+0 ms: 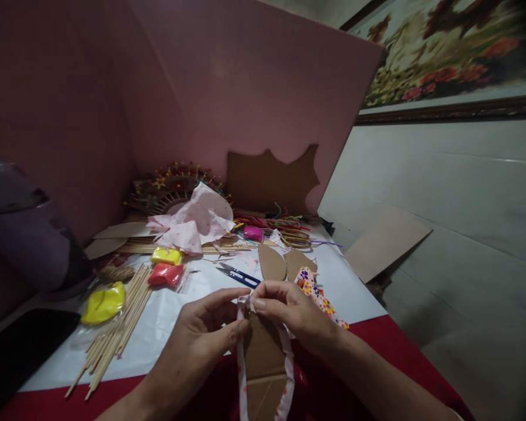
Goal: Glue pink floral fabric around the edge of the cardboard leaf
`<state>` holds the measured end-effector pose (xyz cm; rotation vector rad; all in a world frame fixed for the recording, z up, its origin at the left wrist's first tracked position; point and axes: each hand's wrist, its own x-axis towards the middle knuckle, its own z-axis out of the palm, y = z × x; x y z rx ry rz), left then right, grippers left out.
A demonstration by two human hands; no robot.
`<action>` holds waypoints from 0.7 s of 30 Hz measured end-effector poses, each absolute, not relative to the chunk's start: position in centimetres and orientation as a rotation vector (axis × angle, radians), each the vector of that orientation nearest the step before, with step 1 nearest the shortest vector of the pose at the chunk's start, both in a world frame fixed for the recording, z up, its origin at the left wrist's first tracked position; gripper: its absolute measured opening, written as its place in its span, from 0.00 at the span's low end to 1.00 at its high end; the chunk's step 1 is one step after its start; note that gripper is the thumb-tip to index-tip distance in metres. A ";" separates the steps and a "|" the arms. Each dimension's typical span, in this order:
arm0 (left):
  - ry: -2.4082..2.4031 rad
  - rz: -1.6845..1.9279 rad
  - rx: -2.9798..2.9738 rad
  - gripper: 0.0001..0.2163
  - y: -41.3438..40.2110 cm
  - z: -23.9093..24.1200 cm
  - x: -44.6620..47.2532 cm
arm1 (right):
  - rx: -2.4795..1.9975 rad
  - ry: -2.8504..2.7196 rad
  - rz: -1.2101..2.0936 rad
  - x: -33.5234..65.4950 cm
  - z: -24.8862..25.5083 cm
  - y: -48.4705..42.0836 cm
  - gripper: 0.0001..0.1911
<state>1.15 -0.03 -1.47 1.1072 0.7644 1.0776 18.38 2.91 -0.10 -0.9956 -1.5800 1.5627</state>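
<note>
My left hand (201, 330) and my right hand (289, 310) meet at the top of a long brown cardboard piece (263, 356). Both pinch a pale pink fabric strip (245, 304) that runs down both edges of the cardboard. A floral-patterned piece (318, 295) lies just right of my right hand. Small blue-handled snips (239, 275) lie on the white sheet just beyond my fingers. Two cardboard leaf shapes (274, 263) lie behind the hands.
White paper (179, 304) covers a red cloth (377, 333). Bamboo sticks (123, 324), yellow clay (103, 304), red clay (166, 273) and pink dotted fabric (193, 225) lie left. A pink board (245, 88) stands behind. A dark object (21, 234) sits far left.
</note>
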 end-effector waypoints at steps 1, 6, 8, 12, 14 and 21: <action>0.769 1.066 1.112 0.14 0.0 -1.5 1.2 | -0.989 -1.562 1.558 18.4 -0.4 2.9 0.18; 0.841 1.056 1.258 0.15 0.0 -1.9 1.1 | -0.946 -1.416 1.637 18.4 -1.8 2.8 0.16; 0.901 1.045 1.386 0.16 0.1 -2.1 1.0 | -0.916 -1.320 1.704 18.4 -2.3 2.8 0.15; 0.966 0.980 1.656 0.17 0.3 -2.3 0.8 | -0.876 -1.203 1.809 18.4 -2.8 2.6 0.15; 0.992 0.972 1.812 0.17 0.4 -2.4 0.7 | -0.873 -1.156 1.847 18.4 -2.9 2.4 0.16; 1.023 0.963 2.272 0.18 0.5 -2.5 0.3 | -0.865 -1.128 1.829 18.2 -3.0 1.7 0.18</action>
